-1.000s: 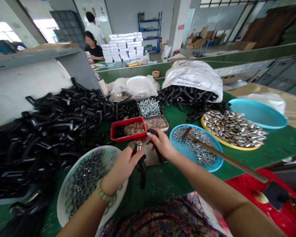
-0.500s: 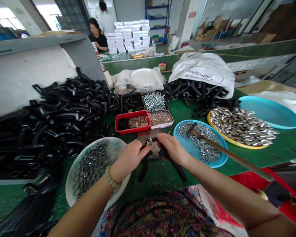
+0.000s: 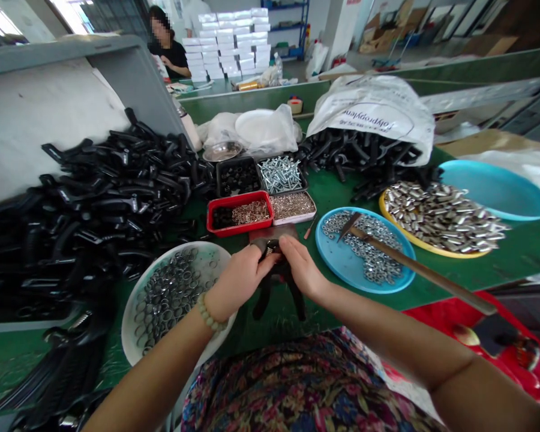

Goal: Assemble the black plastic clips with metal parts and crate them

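Note:
My left hand is closed around a black curved handle piece, with a small metal coil spring showing by the thumb. Gripped in my right hand is a second black handle piece, and its upper end meets the first at the spring. Both handle legs point down towards me, spread apart. My fingers hide most of the joint. Beneath the hands lies a dark metal plate. A white bowl of metal rings is beside my left forearm.
Black handle pieces are heaped at left. Screws fill a tray behind a red tray. At right, a hammer lies across a blue tray of small metal parts, near a yellow tray. A person sits beyond.
My right hand has moved left, bringing its handle piece against the one in my left hand. The two pieces now meet around the spring. The view has tilted slightly down.

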The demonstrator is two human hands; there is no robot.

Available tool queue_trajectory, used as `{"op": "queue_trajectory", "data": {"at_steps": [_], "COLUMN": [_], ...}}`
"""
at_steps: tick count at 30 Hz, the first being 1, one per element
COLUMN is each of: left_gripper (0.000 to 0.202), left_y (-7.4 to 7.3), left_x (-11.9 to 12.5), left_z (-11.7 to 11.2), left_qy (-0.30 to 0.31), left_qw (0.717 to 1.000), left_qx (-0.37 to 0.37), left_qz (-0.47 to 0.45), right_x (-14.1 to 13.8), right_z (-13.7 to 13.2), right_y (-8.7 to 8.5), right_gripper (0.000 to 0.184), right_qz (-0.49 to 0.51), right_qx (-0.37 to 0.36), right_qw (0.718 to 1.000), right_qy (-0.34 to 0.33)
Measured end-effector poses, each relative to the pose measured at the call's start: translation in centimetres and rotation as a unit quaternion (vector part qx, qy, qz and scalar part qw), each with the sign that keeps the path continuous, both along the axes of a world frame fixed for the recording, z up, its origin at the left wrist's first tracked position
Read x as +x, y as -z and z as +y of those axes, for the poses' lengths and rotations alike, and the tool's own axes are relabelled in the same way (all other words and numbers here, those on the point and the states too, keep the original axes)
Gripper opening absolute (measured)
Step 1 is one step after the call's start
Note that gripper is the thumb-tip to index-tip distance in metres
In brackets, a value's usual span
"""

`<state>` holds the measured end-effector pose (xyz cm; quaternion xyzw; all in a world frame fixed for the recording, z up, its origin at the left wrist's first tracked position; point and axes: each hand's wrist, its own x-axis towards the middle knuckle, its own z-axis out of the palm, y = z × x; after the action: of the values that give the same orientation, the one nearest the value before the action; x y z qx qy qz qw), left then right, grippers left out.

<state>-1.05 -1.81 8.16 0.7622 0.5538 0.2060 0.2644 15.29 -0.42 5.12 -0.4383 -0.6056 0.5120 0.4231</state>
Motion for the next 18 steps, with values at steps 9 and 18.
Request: {"op": "queue_trajectory", "data": {"at_steps": [9,18], "left_gripper": [0.023,0.021], "left_y": [3.2,3.6], "left_x": [1.5,-3.0], "left_z": [0.1,13.4], "left_qy": [0.091,-0.028], "left_qw": [0.977,0.966], "left_qx": [0.113,0.058], "left_qz": [0.155,0.252], "right_x": [-3.5,-4.4], "right_z": [15.9,17.0], "right_y": [1.2,1.2], "right_gripper": [0.009,0.011], "right_qz": [-0.533,-0.525], "right_qx": [0.283,0.289], "right_qw": [0.789,0.792], "right_qy": [-0.116,-0.118]}}
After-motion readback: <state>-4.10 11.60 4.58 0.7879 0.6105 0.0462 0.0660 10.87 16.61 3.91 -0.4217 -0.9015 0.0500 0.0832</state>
